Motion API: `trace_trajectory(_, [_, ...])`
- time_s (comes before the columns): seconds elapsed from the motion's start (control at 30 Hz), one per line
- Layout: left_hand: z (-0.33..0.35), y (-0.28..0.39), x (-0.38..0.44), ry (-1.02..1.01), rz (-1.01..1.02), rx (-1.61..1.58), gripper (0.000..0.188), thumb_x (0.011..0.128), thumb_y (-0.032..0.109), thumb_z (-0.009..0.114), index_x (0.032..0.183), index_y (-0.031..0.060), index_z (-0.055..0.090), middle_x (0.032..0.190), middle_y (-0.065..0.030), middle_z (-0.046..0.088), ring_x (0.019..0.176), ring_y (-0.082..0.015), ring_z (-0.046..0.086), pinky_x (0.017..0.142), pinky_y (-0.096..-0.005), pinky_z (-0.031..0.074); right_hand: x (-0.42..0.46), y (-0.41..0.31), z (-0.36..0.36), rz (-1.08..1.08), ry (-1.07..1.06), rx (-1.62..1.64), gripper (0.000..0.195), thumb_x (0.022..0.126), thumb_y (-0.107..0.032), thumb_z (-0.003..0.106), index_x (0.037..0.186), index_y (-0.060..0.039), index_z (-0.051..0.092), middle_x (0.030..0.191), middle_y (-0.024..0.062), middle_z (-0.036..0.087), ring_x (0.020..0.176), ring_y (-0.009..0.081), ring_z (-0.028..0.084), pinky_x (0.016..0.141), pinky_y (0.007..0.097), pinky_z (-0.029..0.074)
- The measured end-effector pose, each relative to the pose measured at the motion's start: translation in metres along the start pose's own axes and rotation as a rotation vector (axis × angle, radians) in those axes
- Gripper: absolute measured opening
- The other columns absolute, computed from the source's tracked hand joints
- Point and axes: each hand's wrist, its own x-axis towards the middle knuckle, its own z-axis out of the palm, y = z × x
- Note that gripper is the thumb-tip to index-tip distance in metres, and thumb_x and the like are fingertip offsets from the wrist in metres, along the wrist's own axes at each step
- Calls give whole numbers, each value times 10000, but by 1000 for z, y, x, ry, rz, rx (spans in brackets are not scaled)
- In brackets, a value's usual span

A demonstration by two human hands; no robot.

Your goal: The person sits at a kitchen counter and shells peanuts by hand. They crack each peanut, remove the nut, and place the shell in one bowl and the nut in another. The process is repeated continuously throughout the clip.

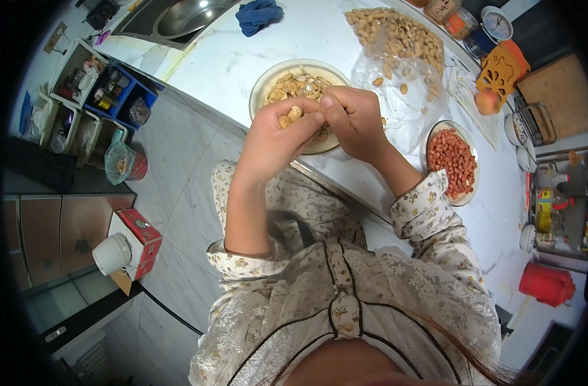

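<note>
Both hands meet above a round plate (pixel 258 96) that holds peanut shells (pixel 299 84). My left hand (pixel 279 135) is curled around unshelled peanuts (pixel 292 116), which show between its fingers. Its thumb and fingertips touch those of my right hand (pixel 354 123), whose fingers are pinched together; what lies between the fingertips is hidden. To the right of the plate, a clear plastic bag (pixel 395 111) lies with unshelled peanuts (pixel 405 36) in its far part and a few loose at its near part. Red-skinned shelled peanuts (pixel 452 161) fill an oval-looking dish by my right forearm.
A blue cloth (pixel 258 15) lies on the counter near the sink (pixel 144 21) with a metal basin (pixel 188 17). On the right stand jars, a kitchen scale (pixel 496 23), a round fruit (pixel 487 102) and a red jug (pixel 546 284). A lined bin (pixel 122 164) stands on the floor at left.
</note>
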Motion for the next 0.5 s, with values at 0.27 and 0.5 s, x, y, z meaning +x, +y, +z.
trace_trajectory(0.27, [-1,-5,5,12,-43,-57,140,930,159,607,916,24,637,648,28,512,453,-13,369,406,-172,250,3,8,1,-16,-3,-108,353,946,-222,449,660,-19,495,583,142,474,522,304,481,512,385,389])
trace_trajectory(0.5, [3,-6,6,-97,-62,-330,146,924,171,627,859,40,618,652,7,551,437,-25,371,383,-190,250,2,8,-2,-97,8,-57,346,953,-192,415,660,-20,480,588,141,457,531,328,467,518,395,390])
